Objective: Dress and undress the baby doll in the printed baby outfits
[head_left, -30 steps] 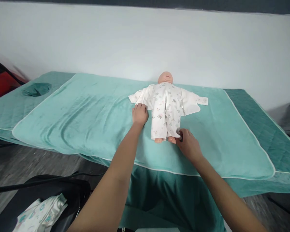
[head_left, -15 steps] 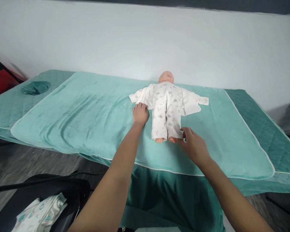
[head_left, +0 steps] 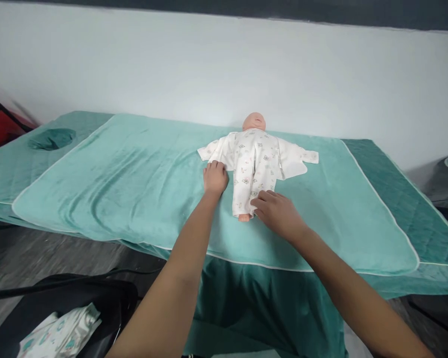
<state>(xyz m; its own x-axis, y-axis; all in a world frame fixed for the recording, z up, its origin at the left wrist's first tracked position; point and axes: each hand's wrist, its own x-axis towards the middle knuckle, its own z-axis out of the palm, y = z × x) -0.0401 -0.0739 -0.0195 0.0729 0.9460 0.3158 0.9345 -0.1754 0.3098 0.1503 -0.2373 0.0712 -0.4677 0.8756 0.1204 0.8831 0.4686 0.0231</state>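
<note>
A baby doll (head_left: 254, 121) lies on its back on the bed, its head toward the wall. It is dressed in a white printed top (head_left: 293, 161) with the sleeves spread out and matching trousers (head_left: 242, 191). My left hand (head_left: 215, 178) lies with fingers extended on the blanket, fingertips at the top's left hem. Curled over the lower right trouser leg, my right hand (head_left: 278, 214) hides that leg's cuff and foot. The other foot (head_left: 244, 218) sticks out of its cuff.
A light green blanket (head_left: 142, 199) covers the bed, which has a face hole (head_left: 52, 139) at the left end. Folded printed cloth (head_left: 59, 330) rests on a black chair (head_left: 108, 303) at lower left. A white wall (head_left: 171, 64) runs behind the bed.
My right hand has moved left and slightly up, from the right cuff's outer edge to over the lower trouser leg, covering the foot. My left hand stays by the top's hem.
</note>
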